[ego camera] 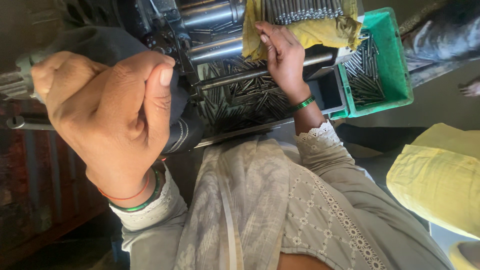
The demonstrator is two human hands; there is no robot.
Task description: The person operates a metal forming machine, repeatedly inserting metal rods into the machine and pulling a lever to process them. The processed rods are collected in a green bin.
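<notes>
The left hand point(112, 117) is filling the left of the frame, closing in a fist around a grey metal lever point(17, 80) that is sticking out at the far left edge. The right hand point(282, 55) is reaching to the upper middle, its fingers resting half-curled and apart against a crumpled yellow cloth point(320, 27); it is clamping on nothing that shows. A row of slim steel pins point(302, 10) is lying side by side on that cloth. Below the hand, a grey metal tray point(332, 92) is holding a loose heap of dark pins point(240, 97), crossed by smooth round machine bars point(215, 50). Just beside it, at the upper right, a green plastic bin point(395, 75) is carrying more pins. Yellow fabric point(440, 180) is showing at the lower right, over a dim workshop floor.
</notes>
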